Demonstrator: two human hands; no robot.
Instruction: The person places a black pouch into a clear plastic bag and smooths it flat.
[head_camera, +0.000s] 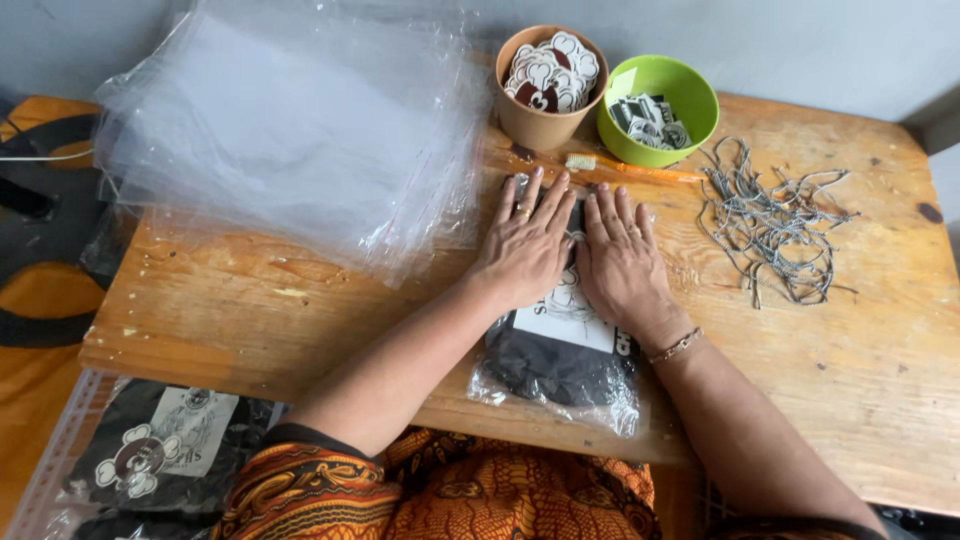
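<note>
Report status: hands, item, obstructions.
Left hand and right hand both flat, palms down on the bagged dark garment. Stack of clear bags lies just left, apart. Nothing blocking.

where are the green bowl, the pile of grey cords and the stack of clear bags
green bowl (690, 100), head view, on its inner right wall
pile of grey cords (770, 220), head view, on the tangle's middle
stack of clear bags (280, 130), head view, on the top sheet's middle

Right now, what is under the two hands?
Both the left hand and the right hand press flat on a clear plastic bag holding a folded black garment with a white card. The bag's upper part is hidden beneath the palms.
</note>
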